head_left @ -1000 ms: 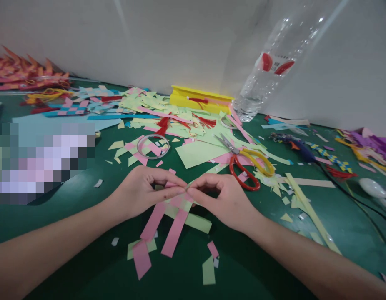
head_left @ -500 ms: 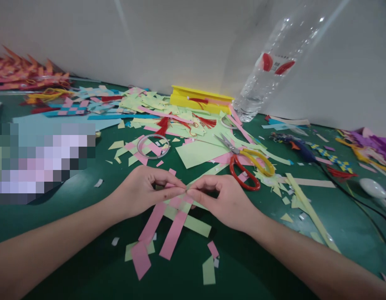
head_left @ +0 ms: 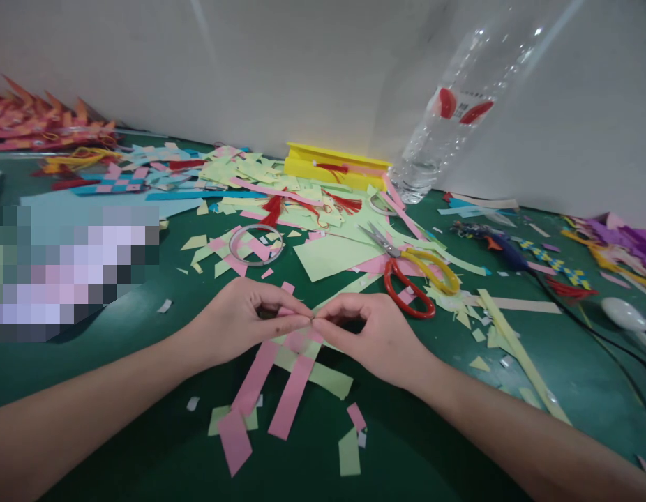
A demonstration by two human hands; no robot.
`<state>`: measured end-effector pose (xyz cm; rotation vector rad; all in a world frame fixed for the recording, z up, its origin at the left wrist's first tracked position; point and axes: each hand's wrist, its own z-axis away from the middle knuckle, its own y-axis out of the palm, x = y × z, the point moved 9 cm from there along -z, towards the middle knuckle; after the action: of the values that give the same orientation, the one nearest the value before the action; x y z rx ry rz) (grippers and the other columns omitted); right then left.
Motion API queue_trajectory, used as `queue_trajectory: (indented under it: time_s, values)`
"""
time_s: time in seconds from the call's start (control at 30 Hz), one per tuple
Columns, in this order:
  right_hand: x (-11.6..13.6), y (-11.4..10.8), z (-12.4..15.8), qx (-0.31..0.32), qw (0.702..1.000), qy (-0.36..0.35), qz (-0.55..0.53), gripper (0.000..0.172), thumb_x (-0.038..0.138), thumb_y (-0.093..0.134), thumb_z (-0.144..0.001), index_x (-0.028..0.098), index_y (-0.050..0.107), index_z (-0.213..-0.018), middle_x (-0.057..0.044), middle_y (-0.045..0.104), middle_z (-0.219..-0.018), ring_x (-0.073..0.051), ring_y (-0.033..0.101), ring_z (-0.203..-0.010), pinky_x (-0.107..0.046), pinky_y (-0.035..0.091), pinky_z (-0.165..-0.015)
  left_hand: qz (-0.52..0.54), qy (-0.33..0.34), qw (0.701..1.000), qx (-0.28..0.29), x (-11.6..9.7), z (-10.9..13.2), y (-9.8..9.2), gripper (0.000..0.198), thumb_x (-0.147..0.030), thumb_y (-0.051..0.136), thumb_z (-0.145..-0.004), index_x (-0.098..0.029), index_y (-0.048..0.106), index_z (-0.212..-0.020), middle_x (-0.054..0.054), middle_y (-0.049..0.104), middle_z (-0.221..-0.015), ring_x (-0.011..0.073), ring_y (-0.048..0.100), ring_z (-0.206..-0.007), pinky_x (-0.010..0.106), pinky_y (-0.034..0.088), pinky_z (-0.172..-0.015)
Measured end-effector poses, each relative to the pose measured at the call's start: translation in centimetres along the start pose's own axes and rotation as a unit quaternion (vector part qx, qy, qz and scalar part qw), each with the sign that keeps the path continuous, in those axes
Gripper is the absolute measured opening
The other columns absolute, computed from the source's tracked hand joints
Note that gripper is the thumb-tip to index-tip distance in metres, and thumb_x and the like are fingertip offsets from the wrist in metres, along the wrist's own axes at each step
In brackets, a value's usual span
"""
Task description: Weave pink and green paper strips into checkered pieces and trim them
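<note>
Pink and pale green paper strips cross over and under each other in a woven paper piece [head_left: 296, 341] at the middle of the table. My left hand [head_left: 244, 317] pinches its upper part between thumb and forefinger. From the other side my right hand [head_left: 372, 331] pinches the same spot, and the fingertips of both hands meet there. Loose pink strip ends [head_left: 289, 404] hang toward me, and a green end [head_left: 331, 380] points right. The fingers cover the upper part of the weave.
Red-and-yellow-handled scissors [head_left: 407, 268] lie open beyond my right hand. A roll of clear tape [head_left: 257, 245] rests behind my left hand. Farther back are paper scraps [head_left: 244, 167], a yellow folded paper tray [head_left: 302, 164], a water bottle [head_left: 453, 118] and, at right, a glue gun [head_left: 495, 247].
The woven piece has shifted very slightly, its pink strip ends a little lower and its green end bent a bit. Both hands keep their pinch in nearly the same place.
</note>
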<state>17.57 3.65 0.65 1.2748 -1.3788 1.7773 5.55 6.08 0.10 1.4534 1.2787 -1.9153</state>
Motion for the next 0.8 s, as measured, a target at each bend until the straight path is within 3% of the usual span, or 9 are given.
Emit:
queue_trajectory:
  time_s: [0.13,0.23,0.4,0.8]
  values:
    - [0.3,-0.6,0.0,-0.023,1.000,-0.013,0.006,0.013,0.028,0.061,-0.079,0.018,0.068,-0.075,0.000,0.070,-0.073,-0.010,0.063,-0.064,-0.019,0.051,-0.059,-0.007,-0.013,0.999,-0.036,0.3,-0.2,-0.8,0.017,-0.034,0.067,-0.076,-0.028,0.075,-0.090,-0.004,0.068,-0.060,0.0064,0.053,-0.047,0.011,0.039,-0.040]
    - [0.3,-1.0,0.0,-0.036,0.999,-0.018,0.002,0.015,0.032,0.062,-0.079,0.019,0.067,-0.074,0.001,0.070,-0.072,-0.009,0.062,-0.063,-0.018,0.051,-0.058,-0.012,-0.017,0.998,-0.051,0.5,-0.3,-1.4,0.013,-0.034,0.068,-0.076,-0.027,0.075,-0.084,-0.004,0.069,-0.063,0.0074,0.057,-0.050,0.011,0.043,-0.044]
    - [-0.2,-0.9,-0.2,-0.035,0.999,-0.005,-0.018,0.015,0.033,0.064,-0.078,0.019,0.067,-0.077,0.001,0.070,-0.072,-0.009,0.062,-0.062,-0.018,0.051,-0.056,-0.002,-0.020,0.999,-0.039,0.6,-0.3,-1.2,0.010,-0.033,0.068,-0.077,-0.027,0.075,-0.081,-0.003,0.073,-0.071,0.0096,0.064,-0.059,0.013,0.049,-0.051]
    - [0.2,-0.5,-0.2,-0.014,0.999,-0.020,0.034,0.014,0.029,0.061,-0.081,0.018,0.070,-0.081,0.001,0.072,-0.075,-0.010,0.064,-0.065,-0.018,0.050,-0.059,0.008,-0.022,0.999,-0.026,0.7,-0.3,-0.8,0.012,-0.034,0.068,-0.077,-0.025,0.075,-0.077,-0.004,0.072,-0.071,0.0082,0.063,-0.059,0.011,0.048,-0.052]
